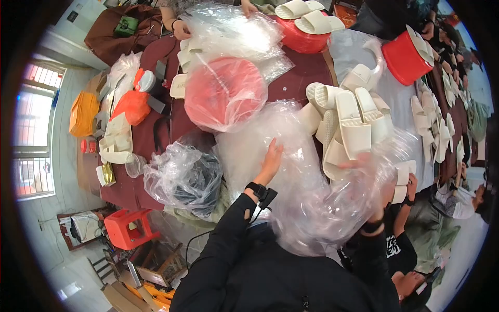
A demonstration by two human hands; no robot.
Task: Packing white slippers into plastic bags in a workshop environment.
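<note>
My left hand [271, 162] lies flat and open, fingers stretched, on a heap of clear plastic bags [260, 140] at the centre of the frame; it presses the film and grips nothing. A black wrist strap [260, 191] sits just below it, over a black sleeve. My right hand [364, 166] sits right of centre, wrapped in a raised clear bag [332, 208]; the film blurs it, so I cannot tell whether the fingers are closed on the bag or open inside it. That bag billows from the lower centre up toward the right.

Just above the right hand, a pile of cream slippers [348, 114] rests on the table [299, 78], touching the bag heap. Above the left hand, a red basin [223, 91] lies wrapped in clear film. At lower left of centre, a crumpled bag with dark contents [184, 179] stands beside the heap.

In the upper centre, another person's hands [182, 28] work more clear film. A red bucket holding slippers [304, 26] is at the top, a second red bucket [405, 57] at upper right. More slippers [434, 119] run along the right edge. A red stool [125, 229] stands on the floor at lower left, and an orange bag [132, 106] lies at left.
</note>
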